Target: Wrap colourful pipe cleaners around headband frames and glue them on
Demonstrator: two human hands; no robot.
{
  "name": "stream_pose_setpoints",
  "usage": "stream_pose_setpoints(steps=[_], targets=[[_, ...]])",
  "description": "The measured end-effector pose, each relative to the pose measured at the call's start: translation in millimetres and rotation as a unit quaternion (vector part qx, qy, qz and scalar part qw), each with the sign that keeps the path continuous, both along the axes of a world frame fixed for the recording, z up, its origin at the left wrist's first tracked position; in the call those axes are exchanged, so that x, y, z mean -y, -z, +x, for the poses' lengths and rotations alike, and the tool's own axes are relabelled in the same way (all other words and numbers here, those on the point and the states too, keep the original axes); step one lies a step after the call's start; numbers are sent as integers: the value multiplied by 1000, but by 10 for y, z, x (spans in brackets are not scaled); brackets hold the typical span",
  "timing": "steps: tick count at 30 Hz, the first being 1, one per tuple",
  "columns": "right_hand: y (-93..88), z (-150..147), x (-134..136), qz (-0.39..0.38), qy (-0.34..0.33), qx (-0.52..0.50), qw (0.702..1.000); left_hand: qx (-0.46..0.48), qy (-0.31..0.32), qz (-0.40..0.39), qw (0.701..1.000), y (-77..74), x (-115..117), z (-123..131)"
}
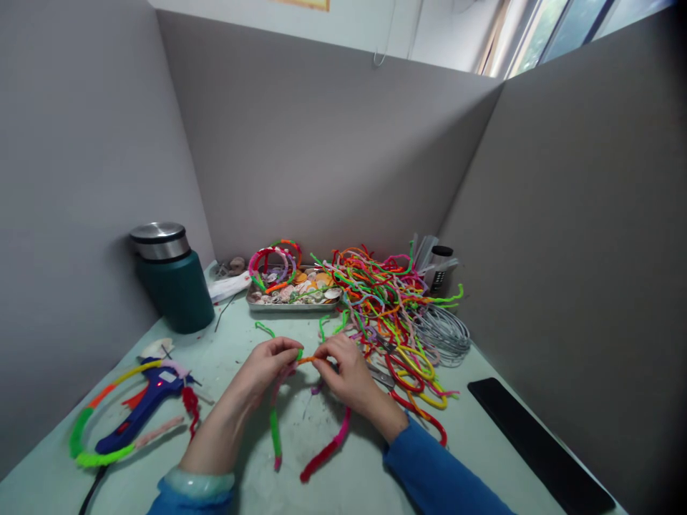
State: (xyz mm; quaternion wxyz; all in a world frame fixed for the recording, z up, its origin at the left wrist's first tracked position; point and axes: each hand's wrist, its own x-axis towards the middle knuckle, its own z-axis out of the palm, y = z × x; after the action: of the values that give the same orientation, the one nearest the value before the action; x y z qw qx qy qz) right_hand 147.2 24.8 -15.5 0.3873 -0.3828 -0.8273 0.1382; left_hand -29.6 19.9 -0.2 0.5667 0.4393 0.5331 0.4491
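Note:
My left hand (267,368) and my right hand (348,370) meet over the middle of the table, both pinched on the top of a headband wrapped in coloured pipe cleaners (276,429). An orange stretch shows between the fingers. The band's two legs hang toward me, one green and pink, the other pink and red (325,450). A loose pile of pipe cleaners (387,297) lies just beyond my right hand.
A blue glue gun (144,408) lies inside a finished hoop (86,436) at left. Behind stand a green flask (172,279), a metal tray of shells (294,292), wrapped headbands (273,259) and a wire coil (443,332). A black slab (537,443) lies right.

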Motion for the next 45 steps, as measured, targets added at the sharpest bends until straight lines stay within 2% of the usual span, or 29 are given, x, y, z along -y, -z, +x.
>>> stream_pose_setpoints(steps=[5, 13, 16, 19, 24, 27, 37, 40, 42, 45], targets=[[8, -3, 0, 21, 5, -4, 1000, 27, 28, -30, 999, -21, 37, 22], [27, 6, -31, 29, 24, -56, 998, 1, 60, 12, 998, 37, 17, 17], [43, 12, -34, 12, 27, -69, 997, -58, 78, 30, 995, 53, 3, 15], [61, 15, -40, -8, 32, -82, 996, -133, 86, 81, 984, 56, 1, 27], [72, 13, -47, -16, 34, -87, 996, -255, 71, 214, 940, 68, 3, 61], [77, 10, -52, -18, 35, -86, 996, -291, 77, 248, 921, 71, 7, 82], [71, 8, -32, -7, 25, -106, 994, -158, 48, 143, 976, 12, 37, 131], [53, 14, -21, -5, 18, -112, 994, -110, 36, 152, 982, 41, 28, 140], [52, 15, -20, -5, 18, -112, 993, -116, 30, 165, 979, 64, 21, 140], [67, 12, -26, -8, 23, -107, 994, -173, 22, 177, 969, 83, 14, 134]])
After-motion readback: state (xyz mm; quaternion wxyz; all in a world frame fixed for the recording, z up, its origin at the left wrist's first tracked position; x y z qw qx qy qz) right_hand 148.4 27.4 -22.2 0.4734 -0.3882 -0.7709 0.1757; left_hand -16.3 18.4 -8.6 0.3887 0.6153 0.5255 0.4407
